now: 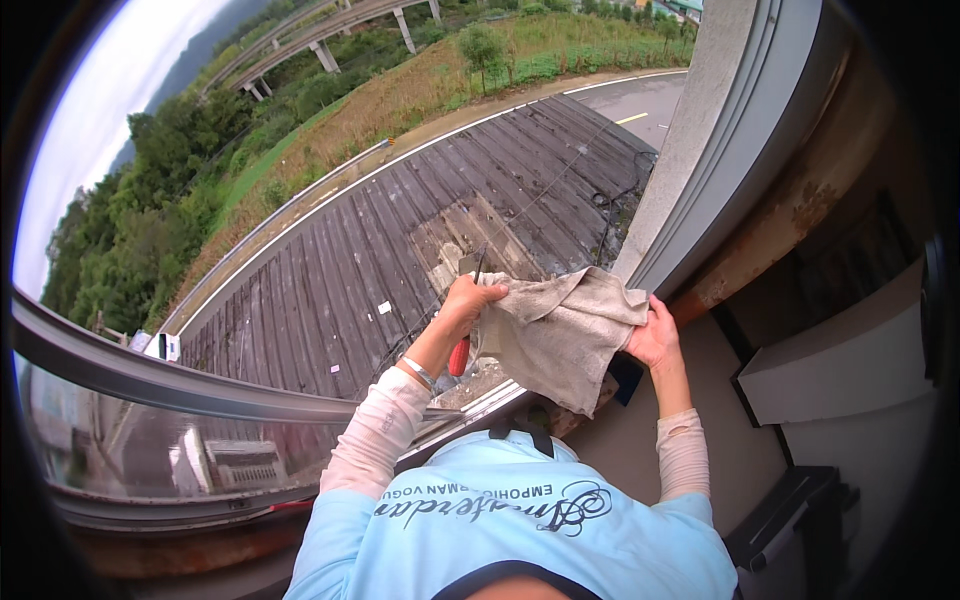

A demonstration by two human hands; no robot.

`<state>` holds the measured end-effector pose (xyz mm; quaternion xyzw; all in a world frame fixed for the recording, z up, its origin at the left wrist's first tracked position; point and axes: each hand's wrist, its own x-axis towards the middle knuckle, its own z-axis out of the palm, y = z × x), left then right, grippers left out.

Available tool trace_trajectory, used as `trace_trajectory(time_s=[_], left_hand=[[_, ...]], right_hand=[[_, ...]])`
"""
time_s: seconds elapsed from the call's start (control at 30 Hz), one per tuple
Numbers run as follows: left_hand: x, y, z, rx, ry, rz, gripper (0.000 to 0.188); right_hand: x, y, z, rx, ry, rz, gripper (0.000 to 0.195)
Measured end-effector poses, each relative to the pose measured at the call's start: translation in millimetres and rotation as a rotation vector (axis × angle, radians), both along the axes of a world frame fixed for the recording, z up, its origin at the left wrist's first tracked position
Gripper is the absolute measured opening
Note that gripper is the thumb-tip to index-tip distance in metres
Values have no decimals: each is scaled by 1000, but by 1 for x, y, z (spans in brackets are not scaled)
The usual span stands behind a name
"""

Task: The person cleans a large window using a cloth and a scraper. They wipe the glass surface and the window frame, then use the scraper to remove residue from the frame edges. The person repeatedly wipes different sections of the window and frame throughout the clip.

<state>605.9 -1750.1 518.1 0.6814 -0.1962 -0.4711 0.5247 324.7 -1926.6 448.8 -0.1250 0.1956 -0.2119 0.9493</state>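
A worn beige cloth point(559, 330) is stretched between my two hands at the open window. My left hand point(466, 306) pinches its left corner, the thumb on top. A red tool handle point(459, 358) shows below that same hand, and a flat metal blade point(471, 262) sticks out above it. They look like one scraper held in the palm, with its middle hidden by the hand. My right hand point(654, 337) grips the cloth's right edge. The lower part of the cloth hangs loose over the window sill point(491, 401), hiding part of it.
Outside, a dark corrugated roof point(315, 300) lies below the window, with loose cables point(604, 206). The sliding window's frame point(187, 386) curves along the left. A grey window jamb point(720, 150) rises at the right. Indoors, a dark case-like object point(784, 517) stands at lower right.
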Motion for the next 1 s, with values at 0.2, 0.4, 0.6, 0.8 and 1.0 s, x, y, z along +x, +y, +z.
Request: trace_trajectory(time_s=[0.2, 0.4, 0.6, 0.8, 1.0], left_hand=[[9, 15, -98, 172, -190, -117, 32], [20, 30, -108, 447, -545, -190, 48], [24, 32, -69, 427, -707, -58, 41], [35, 28, -39, 45, 64, 367, 26], [44, 11, 14, -285, -19, 389, 18]], right_hand=[[25, 14, -23, -1366, 1197, 410, 70], [47, 32, -29, -2103, 869, 896, 67], [66, 38, -11, -2157, 1020, 443, 10], [82, 10, 34, -1697, 729, 51, 13], [86, -23, 94, -2021, 666, -191, 12]])
